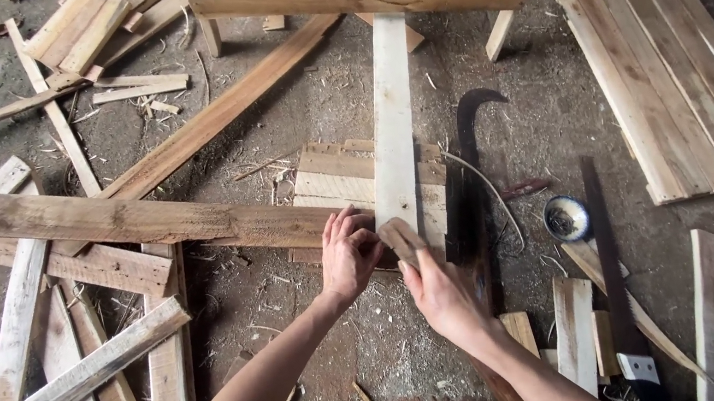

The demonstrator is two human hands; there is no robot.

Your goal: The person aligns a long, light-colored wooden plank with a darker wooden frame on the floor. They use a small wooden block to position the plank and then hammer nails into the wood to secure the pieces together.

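My left hand (348,256) rests with curled fingers on the near end of a long brown plank (99,220) that runs off to the left. My right hand (441,291) grips a small wooden block (401,240) and holds it against the near end of a pale upright plank (390,103). Both plank ends meet on a small slatted panel (327,172) lying on the concrete floor. The two hands almost touch.
A curved dark blade (469,166) lies just right of the pale plank. A hand saw (616,285) and a small round tin (566,218) lie further right. A large slatted panel (674,72) sits at the upper right. Loose planks (57,382) crowd the left.
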